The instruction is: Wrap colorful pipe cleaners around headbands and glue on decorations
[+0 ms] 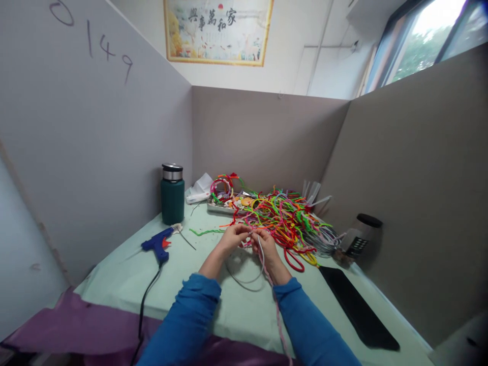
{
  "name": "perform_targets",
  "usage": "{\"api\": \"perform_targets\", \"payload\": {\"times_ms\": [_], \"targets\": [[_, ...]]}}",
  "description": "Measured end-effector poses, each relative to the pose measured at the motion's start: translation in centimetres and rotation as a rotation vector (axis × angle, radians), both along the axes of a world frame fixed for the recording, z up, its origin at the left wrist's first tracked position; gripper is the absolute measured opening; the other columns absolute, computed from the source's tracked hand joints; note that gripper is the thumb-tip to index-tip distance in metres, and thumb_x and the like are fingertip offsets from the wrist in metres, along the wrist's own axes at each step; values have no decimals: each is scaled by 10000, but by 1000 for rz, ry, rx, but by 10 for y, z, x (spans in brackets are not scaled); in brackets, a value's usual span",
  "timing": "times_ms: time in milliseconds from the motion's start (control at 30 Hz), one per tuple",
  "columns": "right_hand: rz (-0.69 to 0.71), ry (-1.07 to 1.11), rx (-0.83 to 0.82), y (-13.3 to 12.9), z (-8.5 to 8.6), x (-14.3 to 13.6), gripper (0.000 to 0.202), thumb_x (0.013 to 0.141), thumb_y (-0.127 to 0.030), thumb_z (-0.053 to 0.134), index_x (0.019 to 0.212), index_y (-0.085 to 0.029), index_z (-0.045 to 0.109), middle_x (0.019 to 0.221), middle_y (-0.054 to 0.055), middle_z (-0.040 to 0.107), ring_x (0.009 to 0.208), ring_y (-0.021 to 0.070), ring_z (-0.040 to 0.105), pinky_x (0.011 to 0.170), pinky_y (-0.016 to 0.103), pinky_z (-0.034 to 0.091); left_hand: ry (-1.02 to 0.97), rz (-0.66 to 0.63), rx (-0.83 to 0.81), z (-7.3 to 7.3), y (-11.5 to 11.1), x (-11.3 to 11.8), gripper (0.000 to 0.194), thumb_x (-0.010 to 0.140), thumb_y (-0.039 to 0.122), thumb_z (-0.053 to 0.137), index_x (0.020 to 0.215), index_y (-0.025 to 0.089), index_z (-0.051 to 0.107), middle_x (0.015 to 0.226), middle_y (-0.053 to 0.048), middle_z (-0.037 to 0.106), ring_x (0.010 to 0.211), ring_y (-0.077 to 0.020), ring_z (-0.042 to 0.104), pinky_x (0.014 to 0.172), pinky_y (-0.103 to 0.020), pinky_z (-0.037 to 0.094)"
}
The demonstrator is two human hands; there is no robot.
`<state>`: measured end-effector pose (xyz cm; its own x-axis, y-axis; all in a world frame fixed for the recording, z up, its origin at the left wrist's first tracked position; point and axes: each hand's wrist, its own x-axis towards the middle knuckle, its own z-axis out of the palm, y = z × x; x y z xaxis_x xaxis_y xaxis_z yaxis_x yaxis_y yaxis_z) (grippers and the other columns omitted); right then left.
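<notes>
enclosing partition (267,137): smooth grey-brown panels, flat and upright, on three sides of the work area.
counter (244,315): pale green covering, lightly creased; carries all objects below.
heap of stems (282,218): fuzzy, bendable-looking strands in red, green, yellow and pink, tangled beyond the hands.
black slab (356,307): long, flat, matte, round-cornered; lies right of the right forearm.
flask (173,201): dark green cylinder with metallic neck, upright at far left.
glue gun (157,245): blue body, red trigger, black cord; lies on its side, near the flask.
left hand (231,244): fingers bent, tips meeting the other hand's; whether they grip anything cannot be told.
right hand (269,252): thumb and finger pinching the pale grey strand.
pink strand (279,320): soft, fuzzy-looking, trailing along the right wrist toward the counter's near edge.
pale grey strand (251,290): thin, smooth-looking, hanging from the fingertips in an open loop.
step in hand: apparently fine two-handed work at the strand's end; the next move likely calls for a steady pinch and small, precise turns.
</notes>
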<state>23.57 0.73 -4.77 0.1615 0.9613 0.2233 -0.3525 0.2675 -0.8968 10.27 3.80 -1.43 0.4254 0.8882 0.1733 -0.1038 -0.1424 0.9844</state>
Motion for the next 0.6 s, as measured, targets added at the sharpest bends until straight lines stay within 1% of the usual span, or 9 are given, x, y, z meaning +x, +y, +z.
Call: {"api": "perform_targets", "payload": {"times_ms": [133, 267, 400, 500, 600], "targets": [[9, 7, 16, -1, 1, 0, 254, 646, -340, 753, 772, -186, 595, 505, -71, 522, 367, 50, 379, 356, 171, 261, -10, -27, -48, 5, -2, -1, 303, 621, 347, 726, 807, 140, 604, 598, 35, 544, 457, -59, 406, 410, -190, 241], [-2, 6, 12, -4, 3, -2, 258, 659, -345, 746, 778, -185, 581, 520, -66, 529, 377, 49, 377, 363, 170, 259, 25, -58, -78, 8, -5, -4, 328, 638, 405, 712, 801, 145, 596, 606, 29, 559, 437, -44, 336, 418, -204, 159], [-5, -2, 10, -6, 4, -3, 274, 657, -355, 748, 795, -186, 582, 512, -67, 520, 385, 50, 369, 370, 171, 245, 80, -46, -105, 10, -6, -4, 388, 661, 514, 681, 724, 144, 582, 602, 20, 551, 444, -39, 318, 438, -215, 128], [-7, -13, 7, -6, 4, -3, 293, 651, -373, 753, 803, -188, 584, 506, -67, 516, 386, 54, 365, 370, 178, 239, 105, -26, -90, 8, -5, -3, 461, 662, 599, 651, 703, 147, 567, 582, 29, 522, 444, -41, 306, 442, -219, 124], [-4, -17, 3, -5, 4, -3, 305, 644, -388, 758, 802, -192, 586, 491, -71, 499, 384, 57, 357, 372, 186, 244, 134, -12, -70, 7, -4, -3, 496, 638, 633, 658, 675, 151, 545, 571, 36, 506, 449, -43, 297, 443, -222, 130]]}}
